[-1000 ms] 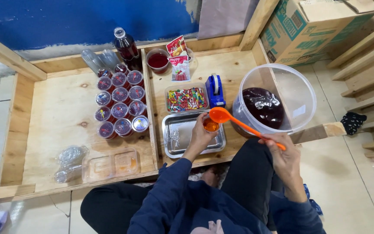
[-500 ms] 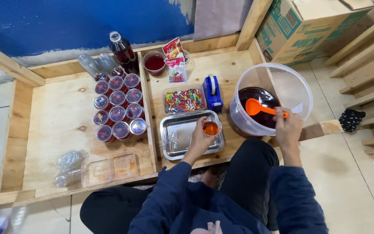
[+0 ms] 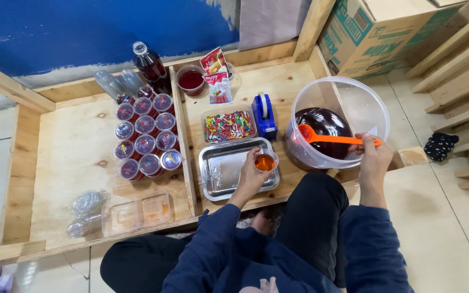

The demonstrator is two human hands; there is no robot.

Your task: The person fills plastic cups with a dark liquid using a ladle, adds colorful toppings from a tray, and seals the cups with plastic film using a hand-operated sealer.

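- While the person sits at the open edge of a shallow wooden tray table (image 3: 71, 157), the left hand (image 3: 249, 179) is curled around a small clear cup (image 3: 265, 161), fingers and thumb pinching its wall.
- That cup holds orange-red liquid and sits over the 3 o'clock end of a rectangular steel tray (image 3: 225, 171); whether its base touches the metal cannot be told.
- At 3 o'clock from the cup, the right hand (image 3: 373, 157) is closed on the end of an orange ladle (image 3: 332, 138), fingers wrapped over the handle where it crosses the rim.
- Its bowl lies inside a large clear plastic bucket (image 3: 362, 103), at the surface of the dark red liquid (image 3: 324, 122) pooled in the bucket's 9 o'clock half.
- At 12 o'clock from the steel tray stands a clear box of multicoloured sweets (image 3: 229, 126), with a blue tape dispenser (image 3: 264, 114) just beside it at 3 o'clock.
- At 9 o'clock, beyond a wooden divider (image 3: 183, 146), a block of sealed cups (image 3: 145, 138) filled with dark red drink stands in three rows.
- At 12 o'clock from that block stands a dark bottle (image 3: 149, 64); a cup of red liquid (image 3: 191, 80) and two snack sachets (image 3: 216, 73) stand to its right.
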